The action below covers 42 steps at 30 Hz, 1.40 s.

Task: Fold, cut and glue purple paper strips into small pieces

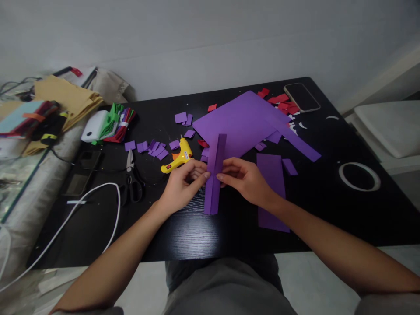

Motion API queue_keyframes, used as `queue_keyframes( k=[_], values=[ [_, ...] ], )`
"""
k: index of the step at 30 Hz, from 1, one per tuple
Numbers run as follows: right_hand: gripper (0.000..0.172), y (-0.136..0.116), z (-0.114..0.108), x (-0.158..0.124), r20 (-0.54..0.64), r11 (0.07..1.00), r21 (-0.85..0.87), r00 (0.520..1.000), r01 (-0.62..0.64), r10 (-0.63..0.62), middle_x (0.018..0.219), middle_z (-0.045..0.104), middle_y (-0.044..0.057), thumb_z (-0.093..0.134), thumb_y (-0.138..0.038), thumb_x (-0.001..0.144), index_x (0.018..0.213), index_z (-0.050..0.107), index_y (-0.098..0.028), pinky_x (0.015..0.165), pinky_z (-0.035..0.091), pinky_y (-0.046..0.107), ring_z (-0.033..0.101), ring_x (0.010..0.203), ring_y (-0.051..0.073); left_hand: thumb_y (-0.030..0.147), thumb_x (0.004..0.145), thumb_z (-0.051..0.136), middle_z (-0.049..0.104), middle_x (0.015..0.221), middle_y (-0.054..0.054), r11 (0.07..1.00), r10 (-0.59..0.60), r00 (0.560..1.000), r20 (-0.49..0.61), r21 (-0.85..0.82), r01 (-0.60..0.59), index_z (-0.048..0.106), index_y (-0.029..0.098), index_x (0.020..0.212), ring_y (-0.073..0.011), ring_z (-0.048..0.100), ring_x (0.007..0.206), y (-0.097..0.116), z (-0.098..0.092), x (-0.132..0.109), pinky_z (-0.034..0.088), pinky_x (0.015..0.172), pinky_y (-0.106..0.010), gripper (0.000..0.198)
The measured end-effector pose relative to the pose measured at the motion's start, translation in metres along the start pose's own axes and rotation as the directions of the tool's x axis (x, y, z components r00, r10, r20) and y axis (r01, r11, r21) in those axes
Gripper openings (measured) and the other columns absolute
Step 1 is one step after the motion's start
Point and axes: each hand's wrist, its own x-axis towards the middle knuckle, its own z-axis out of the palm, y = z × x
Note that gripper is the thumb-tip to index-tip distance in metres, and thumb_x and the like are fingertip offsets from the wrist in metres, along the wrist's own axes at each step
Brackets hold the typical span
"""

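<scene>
Between my hands stands a long purple paper strip [215,192], creased lengthwise and held up over the black table. My left hand [185,181] pinches its left edge, thumb in front and fingers behind. On the opposite edge, my right hand [244,179] grips the strip the same way. A yellow glue gun [183,153] lies just beyond my left hand. Behind the strip is a large purple paper sheet [239,118]. A purple paper rectangle [271,175] lies partly under my right forearm.
Black-handled scissors [133,181] and several small purple pieces [159,148] lie at left, near a white cable [116,210]. Red scraps [284,103] and a phone [302,97] are at the back right. A white ring [359,176] lies on the black table [328,210].
</scene>
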Motion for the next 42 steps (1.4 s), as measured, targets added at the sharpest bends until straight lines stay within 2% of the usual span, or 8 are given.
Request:
queue_keyframes(
  k=[6,13,17,22,29,32,36,42],
  values=[
    [0.043,-0.002,0.001,-0.002,-0.046,1.0,-0.012,0.999,-0.017,0.017,0.081,0.076,-0.001,0.089,-0.036,0.076,0.105,0.061,-0.023,0.068,0.066,0.034,0.075,0.072,0.018,0.028,0.091,0.076,0.067,0.073,0.004,0.993,-0.004,0.999,-0.051,-0.12,-0.003,0.055,0.021,0.103,-0.0105,0.068,0.063,-0.001,0.003,-0.001,0.057,0.062,-0.022,0.026],
    [0.027,-0.003,0.004,-0.007,-0.116,0.98,-0.149,0.981,0.135,-0.153,0.083,0.073,0.0,0.088,-0.035,0.079,0.088,0.065,-0.023,0.074,0.064,0.031,0.073,0.077,0.016,0.025,0.088,0.078,0.072,0.082,-0.002,0.998,0.059,0.996,-0.069,0.022,-0.057,0.074,0.017,0.101,-0.0109,0.068,0.07,0.006,0.003,-0.002,0.06,0.07,-0.023,0.016],
    [0.024,-0.007,0.005,-0.011,-0.106,0.962,-0.207,0.973,0.178,-0.203,0.094,0.078,0.003,0.088,-0.032,0.079,0.097,0.075,-0.023,0.085,0.065,0.036,0.076,0.089,0.02,0.022,0.084,0.083,0.076,0.086,-0.003,0.992,0.114,0.989,-0.095,0.074,-0.107,0.077,0.017,0.105,-0.012,0.071,0.074,0.008,0.003,-0.005,0.061,0.073,-0.024,0.022],
    [0.03,-0.008,0.004,-0.014,-0.105,0.934,-0.287,0.962,0.212,-0.251,0.094,0.08,0.003,0.088,-0.029,0.079,0.108,0.078,-0.025,0.084,0.066,0.037,0.076,0.087,0.021,0.021,0.086,0.083,0.078,0.089,-0.003,0.963,0.213,0.973,-0.091,0.186,-0.193,0.079,0.019,0.11,-0.0121,0.071,0.075,0.01,0.002,-0.006,0.061,0.073,-0.024,0.024],
    [0.019,-0.009,0.002,-0.013,-0.015,0.837,-0.429,0.925,0.338,-0.381,0.09,0.074,0.002,0.083,-0.03,0.087,0.105,0.079,-0.028,0.078,0.063,0.035,0.07,0.082,0.019,0.023,0.088,0.081,0.078,0.088,-0.003,0.903,0.317,0.947,-0.056,0.323,-0.283,0.08,0.022,0.105,-0.0133,0.069,0.074,0.014,0.0,-0.005,0.059,0.072,-0.026,0.017],
    [0.028,-0.009,0.0,-0.012,0.004,0.767,-0.522,0.9,0.374,-0.436,0.102,0.07,0.005,0.086,-0.034,0.084,0.11,0.077,-0.029,0.085,0.062,0.039,0.07,0.09,0.021,0.025,0.088,0.081,0.077,0.083,-0.003,0.896,0.316,0.946,-0.071,0.349,-0.273,0.08,0.022,0.099,-0.0146,0.068,0.072,0.016,0.0,-0.004,0.058,0.071,-0.028,0.012],
    [0.057,-0.008,-0.004,-0.009,0.058,0.69,-0.601,0.883,0.403,-0.465,0.133,0.064,0.01,0.093,-0.033,0.074,0.126,0.07,-0.03,0.112,0.05,0.051,0.062,0.127,0.031,0.026,0.086,0.083,0.074,0.081,-0.002,0.919,0.287,0.951,-0.115,0.314,-0.239,0.08,0.022,0.096,-0.0147,0.066,0.073,0.016,-0.002,-0.003,0.055,0.07,-0.028,0.011],
    [0.036,-0.01,-0.004,-0.007,0.041,0.791,-0.507,0.926,0.342,-0.374,0.121,0.077,0.006,0.083,-0.025,0.084,0.118,0.072,-0.027,0.109,0.052,0.045,0.069,0.119,0.026,0.028,0.087,0.082,0.07,0.086,-0.002,0.97,0.196,0.961,-0.195,0.18,-0.161,0.079,0.022,0.091,-0.0133,0.063,0.074,0.016,-0.004,-0.002,0.051,0.066,-0.026,0.007]
  ],
)
